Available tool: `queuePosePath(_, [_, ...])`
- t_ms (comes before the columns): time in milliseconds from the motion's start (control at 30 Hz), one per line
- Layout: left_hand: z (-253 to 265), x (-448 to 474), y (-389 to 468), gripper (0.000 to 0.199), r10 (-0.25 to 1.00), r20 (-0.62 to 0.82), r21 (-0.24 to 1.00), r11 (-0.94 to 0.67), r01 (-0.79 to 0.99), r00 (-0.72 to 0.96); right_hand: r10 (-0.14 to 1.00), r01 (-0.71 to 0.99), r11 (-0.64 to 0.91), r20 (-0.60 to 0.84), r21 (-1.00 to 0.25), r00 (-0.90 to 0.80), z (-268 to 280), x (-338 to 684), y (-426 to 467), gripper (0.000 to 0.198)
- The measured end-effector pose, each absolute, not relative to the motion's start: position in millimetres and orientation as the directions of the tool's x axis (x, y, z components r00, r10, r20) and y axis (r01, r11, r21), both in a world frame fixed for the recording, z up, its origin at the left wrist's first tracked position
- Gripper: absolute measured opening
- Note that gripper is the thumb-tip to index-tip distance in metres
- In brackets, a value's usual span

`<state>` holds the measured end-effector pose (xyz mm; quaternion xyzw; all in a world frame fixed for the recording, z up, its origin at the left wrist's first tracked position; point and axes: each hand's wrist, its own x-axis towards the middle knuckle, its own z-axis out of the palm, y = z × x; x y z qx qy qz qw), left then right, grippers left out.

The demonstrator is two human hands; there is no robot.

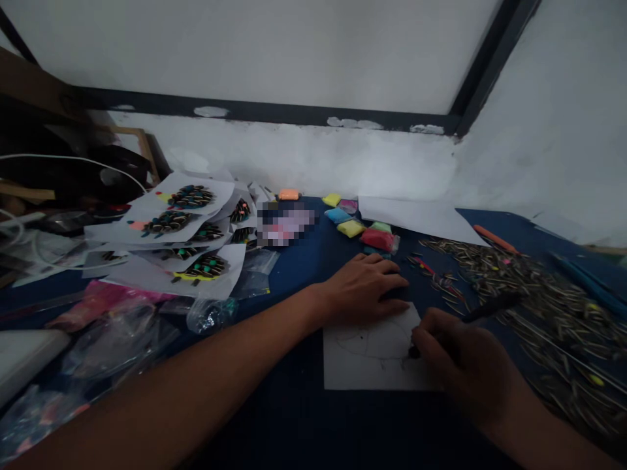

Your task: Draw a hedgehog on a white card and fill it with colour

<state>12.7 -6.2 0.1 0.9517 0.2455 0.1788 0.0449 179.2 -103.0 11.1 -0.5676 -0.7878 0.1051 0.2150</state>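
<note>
A white sheet of paper (343, 372) lies on the blue table, with a thin outline drawing on it: a curved shape, a dot and small leg-like marks. My left hand (365, 290) rests flat across the sheet's upper part, fingers stretched to the right. In my right hand (463, 365) a black pen (492, 305) is gripped, its tip low on the paper by the outline's bottom edge. The back of the right hand hides part of the sheet's right side.
Striped sunflower seeds (533, 294) spread over the right side, near an orange stick (494, 239). Packets of coloured clay (350, 227) and a white sheet (411, 219) lie at the back. Papers with seed-covered figures (171, 222) and plastic bags (122, 333) crowd the left.
</note>
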Motion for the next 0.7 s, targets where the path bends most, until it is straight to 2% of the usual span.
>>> queuePosePath(300, [2.5,12.8,-7.5,0.04,0.494,0.308,0.187,-0.869,0.457,0.813,0.939,0.839,0.327,0.246,-0.434,-0.239,11.0,179.1,-104.7,0.026])
queuePosePath(500, [0.8,12.5,-7.4,0.041,0.495,0.327,0.187,-0.869,0.458,0.805,0.965,0.848,0.239,0.21,-0.473,-0.155,11.6,183.2,-104.5,0.028])
queuePosePath(700, [2.8,12.5,-8.4,0.041,0.518,0.317,0.204,-0.855,0.477,0.794,0.946,0.826,0.194,0.324,-0.529,-0.014,25.8,175.5,-105.9,0.031])
